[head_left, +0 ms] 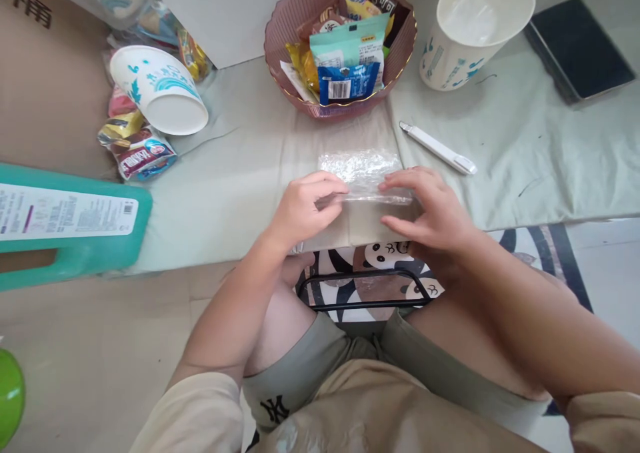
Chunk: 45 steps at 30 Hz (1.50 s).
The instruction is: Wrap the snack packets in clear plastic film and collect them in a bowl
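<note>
A crinkled, see-through piece of plastic wrap (361,167), possibly bubble wrap, lies on the cloth-covered surface near its front edge. At its left corner, the thumb and fingertips of my left hand (311,205) pinch the edge. My right hand (433,207) is spread over the right end, fingertips touching the plastic and thumb held apart below. Just beyond the right hand lies a white utility knife (438,147), its tip pointing up and left. Behind the plastic stands a pink ribbed bowl (280,73) of packaged snacks (350,46).
An upright paper cup (450,59) with clear plastic inside and a dark phone-like device (583,49) stand back right. A tipped paper cup (159,91) rests among snack packets (145,153) on the left, near a teal container (137,219). A black metal bar (365,304) is between my legs.
</note>
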Each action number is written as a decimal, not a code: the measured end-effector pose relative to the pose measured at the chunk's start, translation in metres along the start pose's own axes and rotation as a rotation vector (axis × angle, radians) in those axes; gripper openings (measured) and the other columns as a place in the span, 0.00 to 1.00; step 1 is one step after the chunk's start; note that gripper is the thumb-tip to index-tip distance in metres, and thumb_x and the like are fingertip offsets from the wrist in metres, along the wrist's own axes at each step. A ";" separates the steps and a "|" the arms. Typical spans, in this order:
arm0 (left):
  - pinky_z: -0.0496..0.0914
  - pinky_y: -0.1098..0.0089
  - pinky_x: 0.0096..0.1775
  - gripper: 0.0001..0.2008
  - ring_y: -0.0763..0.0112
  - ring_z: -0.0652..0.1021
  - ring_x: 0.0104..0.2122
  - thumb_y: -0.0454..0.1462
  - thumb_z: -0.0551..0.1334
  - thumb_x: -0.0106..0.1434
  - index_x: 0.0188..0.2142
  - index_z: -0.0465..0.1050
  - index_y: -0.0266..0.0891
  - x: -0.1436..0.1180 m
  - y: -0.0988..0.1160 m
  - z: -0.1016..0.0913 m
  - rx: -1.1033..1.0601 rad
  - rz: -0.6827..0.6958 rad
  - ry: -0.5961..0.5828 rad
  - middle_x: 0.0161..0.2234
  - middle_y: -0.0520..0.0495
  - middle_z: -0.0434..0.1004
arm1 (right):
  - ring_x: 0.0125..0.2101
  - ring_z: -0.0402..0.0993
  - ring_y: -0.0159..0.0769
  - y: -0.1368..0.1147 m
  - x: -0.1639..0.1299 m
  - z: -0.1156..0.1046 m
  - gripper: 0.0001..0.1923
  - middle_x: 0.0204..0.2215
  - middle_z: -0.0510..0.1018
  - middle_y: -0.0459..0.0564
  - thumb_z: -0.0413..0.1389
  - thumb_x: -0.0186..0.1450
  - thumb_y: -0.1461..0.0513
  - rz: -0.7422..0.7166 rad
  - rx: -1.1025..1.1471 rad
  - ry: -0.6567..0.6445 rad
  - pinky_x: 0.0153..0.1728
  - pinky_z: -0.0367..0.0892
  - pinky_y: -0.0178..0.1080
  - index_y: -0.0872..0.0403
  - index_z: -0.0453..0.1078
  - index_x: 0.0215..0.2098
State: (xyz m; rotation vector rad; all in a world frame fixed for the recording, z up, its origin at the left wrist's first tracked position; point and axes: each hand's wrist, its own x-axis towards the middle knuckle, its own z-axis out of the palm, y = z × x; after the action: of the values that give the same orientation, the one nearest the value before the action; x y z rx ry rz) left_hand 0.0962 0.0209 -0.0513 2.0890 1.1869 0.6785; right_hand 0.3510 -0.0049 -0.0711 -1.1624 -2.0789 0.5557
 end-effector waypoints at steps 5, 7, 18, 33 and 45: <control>0.73 0.69 0.36 0.11 0.71 0.78 0.30 0.39 0.62 0.63 0.41 0.82 0.40 0.002 -0.001 -0.001 -0.079 -0.219 0.045 0.30 0.50 0.81 | 0.27 0.78 0.39 0.000 -0.001 0.003 0.09 0.28 0.82 0.46 0.54 0.68 0.56 0.241 -0.101 0.037 0.42 0.75 0.47 0.46 0.73 0.44; 0.72 0.69 0.35 0.13 0.73 0.76 0.27 0.40 0.63 0.63 0.45 0.80 0.40 0.004 -0.003 0.001 -0.109 -0.273 0.061 0.27 0.52 0.78 | 0.25 0.77 0.39 -0.001 -0.001 0.004 0.15 0.28 0.82 0.46 0.54 0.67 0.58 0.335 -0.128 0.081 0.35 0.74 0.45 0.47 0.71 0.52; 0.69 0.66 0.36 0.11 0.68 0.75 0.30 0.32 0.63 0.61 0.43 0.79 0.42 0.014 -0.011 0.011 0.274 -0.262 0.137 0.30 0.51 0.76 | 0.26 0.74 0.40 0.016 0.009 0.014 0.21 0.27 0.79 0.47 0.59 0.64 0.56 0.325 -0.285 0.106 0.32 0.70 0.44 0.50 0.71 0.55; 0.73 0.63 0.46 0.28 0.64 0.77 0.39 0.20 0.52 0.52 0.45 0.78 0.40 0.016 -0.015 0.017 0.172 0.027 0.031 0.35 0.48 0.78 | 0.53 0.78 0.55 0.020 0.020 -0.005 0.26 0.52 0.82 0.59 0.56 0.65 0.56 0.122 -0.113 -0.056 0.55 0.73 0.58 0.53 0.71 0.60; 0.67 0.76 0.23 0.27 0.80 0.71 0.23 0.27 0.59 0.49 0.49 0.73 0.46 0.013 -0.001 0.015 -0.640 -0.123 -0.155 0.37 0.52 0.73 | 0.33 0.80 0.40 -0.005 0.013 -0.030 0.25 0.38 0.84 0.50 0.61 0.63 0.54 0.359 0.503 -0.592 0.33 0.75 0.41 0.52 0.71 0.57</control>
State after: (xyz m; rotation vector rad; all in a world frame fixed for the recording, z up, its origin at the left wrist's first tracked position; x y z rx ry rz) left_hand 0.1127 0.0288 -0.0604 1.4898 0.8548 0.7087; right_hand 0.3652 0.0047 -0.0427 -1.1510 -1.9932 1.6551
